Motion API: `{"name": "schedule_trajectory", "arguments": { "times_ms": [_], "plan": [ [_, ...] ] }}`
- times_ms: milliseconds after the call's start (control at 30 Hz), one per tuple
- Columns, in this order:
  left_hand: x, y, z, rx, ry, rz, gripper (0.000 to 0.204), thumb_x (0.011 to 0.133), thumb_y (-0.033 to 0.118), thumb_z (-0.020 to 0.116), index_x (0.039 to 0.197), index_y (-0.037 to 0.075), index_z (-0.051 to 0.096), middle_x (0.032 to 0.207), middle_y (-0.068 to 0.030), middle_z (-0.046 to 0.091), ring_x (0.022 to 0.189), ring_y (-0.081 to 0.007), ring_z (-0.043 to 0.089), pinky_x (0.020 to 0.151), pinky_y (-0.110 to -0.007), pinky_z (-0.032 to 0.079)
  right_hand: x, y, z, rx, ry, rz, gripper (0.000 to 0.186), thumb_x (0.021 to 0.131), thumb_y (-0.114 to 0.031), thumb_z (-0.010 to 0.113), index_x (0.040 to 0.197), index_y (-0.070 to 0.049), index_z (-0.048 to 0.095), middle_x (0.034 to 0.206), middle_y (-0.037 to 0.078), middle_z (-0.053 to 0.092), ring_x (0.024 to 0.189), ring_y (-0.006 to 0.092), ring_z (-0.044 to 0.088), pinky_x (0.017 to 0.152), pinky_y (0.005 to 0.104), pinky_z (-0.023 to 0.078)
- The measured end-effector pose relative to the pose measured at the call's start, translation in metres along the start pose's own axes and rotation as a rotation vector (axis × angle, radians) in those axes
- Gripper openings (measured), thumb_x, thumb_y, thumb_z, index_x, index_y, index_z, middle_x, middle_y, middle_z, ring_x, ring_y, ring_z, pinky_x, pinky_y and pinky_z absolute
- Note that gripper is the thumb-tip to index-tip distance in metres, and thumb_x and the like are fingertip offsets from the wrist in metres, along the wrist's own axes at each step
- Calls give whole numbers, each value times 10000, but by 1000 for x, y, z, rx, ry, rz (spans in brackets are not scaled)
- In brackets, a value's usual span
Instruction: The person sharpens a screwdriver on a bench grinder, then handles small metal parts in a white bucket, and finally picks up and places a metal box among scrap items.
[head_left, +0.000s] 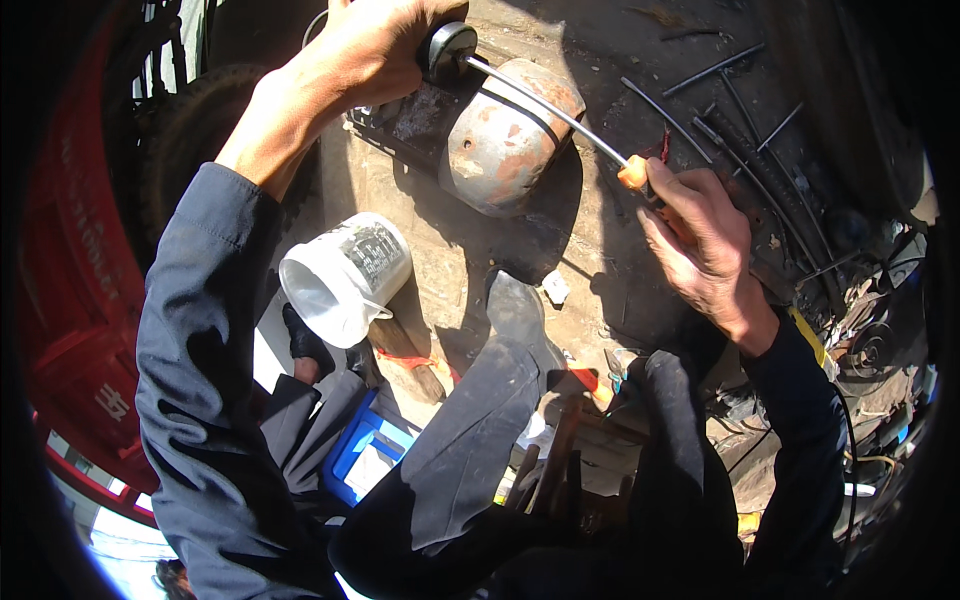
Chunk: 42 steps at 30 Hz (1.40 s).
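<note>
My left hand (370, 55), raised at the top of the view, is closed around a black round part (450, 45) with a wide rim. Across from it, my right hand (705, 240) grips a screwdriver (632, 172) by its orange handle. The long thin steel shaft slants up and left, and its far end meets the middle of the black part's face. Beneath the shaft, a rounded metal housing (505, 145) with worn grey paint and rust patches rests on the ground. My left fingers are partly cut off by the picture's upper edge.
A white bucket (385, 250) stands left of my boot (515, 305). Another person's legs (310, 420) are beside a blue crate (350, 470). Red machinery (75, 310) fills the left. Metal rods (715, 70) and a scrap pile (880, 340) lie to the right.
</note>
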<state>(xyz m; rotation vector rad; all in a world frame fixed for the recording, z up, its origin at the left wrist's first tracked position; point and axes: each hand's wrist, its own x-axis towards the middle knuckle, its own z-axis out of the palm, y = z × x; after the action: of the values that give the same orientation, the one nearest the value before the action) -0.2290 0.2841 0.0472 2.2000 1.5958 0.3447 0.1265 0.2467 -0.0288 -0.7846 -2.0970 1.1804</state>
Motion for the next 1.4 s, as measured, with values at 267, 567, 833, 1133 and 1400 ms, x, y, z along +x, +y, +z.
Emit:
{"name": "schedule_trajectory", "arguments": {
  "times_ms": [267,567,833,1133,1400],
  "plan": [
    [-1,-1,-3,124,-205,-207,424,820,39,778,1229,141,731,1135,-163,741,1018,-390,705,856,-458,583,-24,5,26,220,4,175,565,868,48,812,1401,-54,652,1053,127,699,867,204,699,754,313,575],
    [-5,-4,-4,216,-150,-147,319,870,38,753,1178,122,748,1117,-103,751,991,-295,709,843,-406,571,-16,-2,19,694,-62,630,453,930,-16,777,1363,-5,647,1282,101,724,1229,161,654,1080,295,480],
    [-7,-17,20,-1080,156,-623,270,898,29,742,1155,113,752,1102,-51,752,1026,-229,701,865,-370,555,3,-3,-5,1155,-164,978,394,948,-102,759,1319,-13,659,1154,44,723,807,10,577,594,184,403],
    [-7,-22,24,-1067,73,-631,284,911,30,713,1186,97,739,1169,-38,738,1108,-193,664,937,-351,530,2,6,-1,51,-51,60,462,876,58,780,1325,12,682,1069,99,737,827,154,705,704,306,570],
    [-11,-17,6,343,-128,28,372,863,113,748,1235,113,726,1266,-121,693,1210,-299,616,960,-430,494,30,-7,-39,997,-241,926,371,968,-54,705,1332,0,660,1018,94,734,713,61,650,520,191,464]
  ]
}}
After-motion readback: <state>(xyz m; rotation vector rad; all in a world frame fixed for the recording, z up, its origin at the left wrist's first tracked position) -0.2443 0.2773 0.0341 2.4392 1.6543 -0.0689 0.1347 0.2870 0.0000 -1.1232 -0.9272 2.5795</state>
